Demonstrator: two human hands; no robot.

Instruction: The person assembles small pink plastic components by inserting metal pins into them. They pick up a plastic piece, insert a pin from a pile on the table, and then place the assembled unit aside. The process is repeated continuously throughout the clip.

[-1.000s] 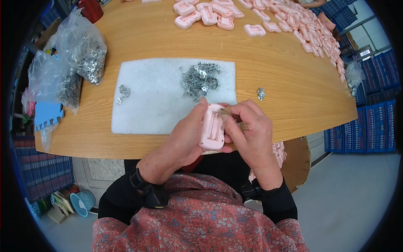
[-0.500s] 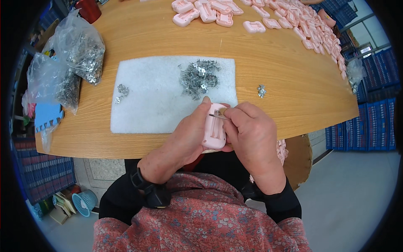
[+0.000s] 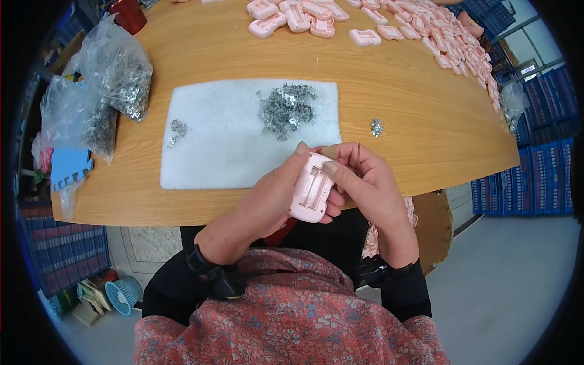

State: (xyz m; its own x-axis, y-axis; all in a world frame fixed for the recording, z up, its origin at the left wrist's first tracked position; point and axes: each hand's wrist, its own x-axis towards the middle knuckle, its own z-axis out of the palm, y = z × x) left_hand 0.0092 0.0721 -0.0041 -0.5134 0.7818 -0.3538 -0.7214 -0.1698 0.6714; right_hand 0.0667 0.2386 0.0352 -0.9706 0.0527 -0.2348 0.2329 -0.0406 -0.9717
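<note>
A pink plastic casing (image 3: 314, 190) with a long battery compartment rests in my left hand (image 3: 274, 191), its thumb along the left edge and other fingers behind. Metal contact pieces, one like a coiled spring, show at the compartment's ends. My right hand (image 3: 371, 185) presses its thumb on the casing's upper right side. A thin dark tool (image 3: 359, 149) sticks up between its curled fingers; most of it is hidden. Just beyond the hands, a pile of small metal contact pieces (image 3: 287, 111) lies on a white foam sheet (image 3: 213, 134).
A few metal pieces (image 3: 376, 128) lie right of the sheet; others (image 3: 177, 129) lie at its left. Clear bags of metal parts (image 3: 125, 79) stand at the left. Many pink casings (image 3: 450, 42) cover the far right of the wooden table (image 3: 426, 146). A cardboard box (image 3: 435, 231) stands below.
My right hand has turned the thin tool away from the compartment, so it now points up. Its thumb has come down on the casing, which has tilted slightly.
</note>
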